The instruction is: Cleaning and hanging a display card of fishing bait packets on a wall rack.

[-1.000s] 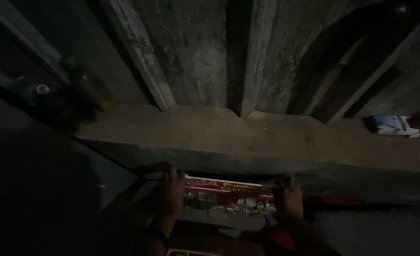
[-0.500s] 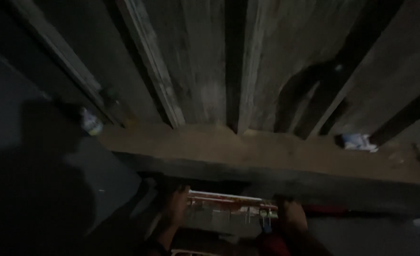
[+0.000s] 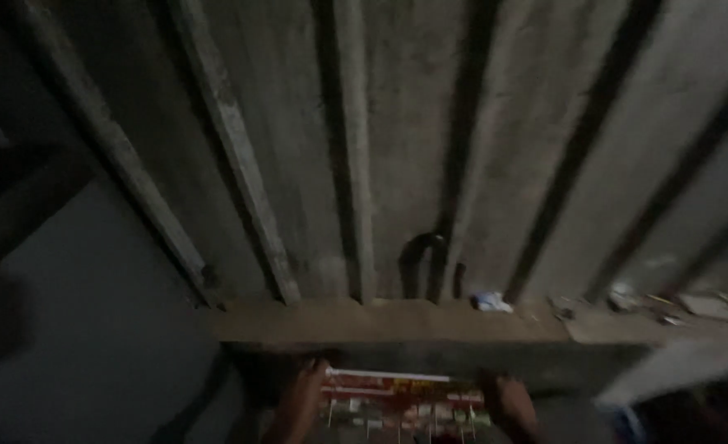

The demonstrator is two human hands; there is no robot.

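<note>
In the dim head view, both my hands hold a flat printed board or sheet [image 3: 401, 403], red and white with small coloured pictures, at the bottom middle. My left hand [image 3: 305, 396] grips its left edge and my right hand [image 3: 508, 401] grips its right edge. The board sits just below a long wooden ledge [image 3: 380, 322] fixed across a wall of vertical planks [image 3: 397, 148]. The lower part of the board and my forearms are cut off by the frame.
A small pale crumpled object [image 3: 491, 302] lies on the ledge right of centre, with several small scraps [image 3: 627, 298] further right. A dark U-shaped hook [image 3: 424, 263] hangs on the planks. A plain grey wall [image 3: 92, 329] fills the left.
The view has swung up and to the left along the plank wall. The ledge and board now sit lower in frame, and the bottles at the ledge's left end have dropped out of sight.
</note>
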